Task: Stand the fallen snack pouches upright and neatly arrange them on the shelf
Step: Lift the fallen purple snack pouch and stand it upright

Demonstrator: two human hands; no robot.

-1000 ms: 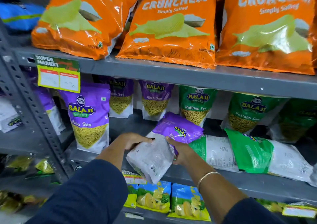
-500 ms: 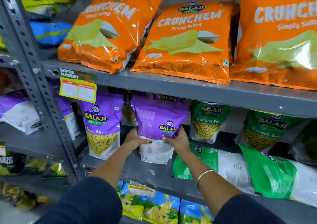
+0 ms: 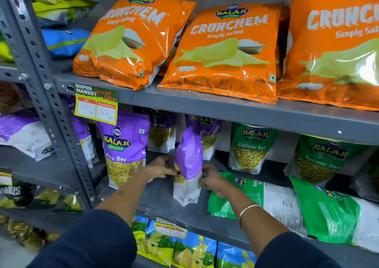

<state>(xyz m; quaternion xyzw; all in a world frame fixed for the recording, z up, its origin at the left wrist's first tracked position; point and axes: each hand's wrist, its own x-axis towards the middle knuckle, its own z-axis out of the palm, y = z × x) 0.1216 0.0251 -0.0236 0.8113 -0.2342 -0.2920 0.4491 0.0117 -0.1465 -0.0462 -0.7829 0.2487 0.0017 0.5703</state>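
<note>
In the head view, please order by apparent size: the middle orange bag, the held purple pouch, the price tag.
1. Middle orange bag
2. Purple pouch; this one is nearer the camera
3. Price tag

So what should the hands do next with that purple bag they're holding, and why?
Probably turn the purple pouch so its front faces out, then let go. The left hand and right hand hold it upright on the shelf, but it stands edge-on, unlike the Aloo Sev pouch beside it. Two green pouches lie flat, waiting.
</note>
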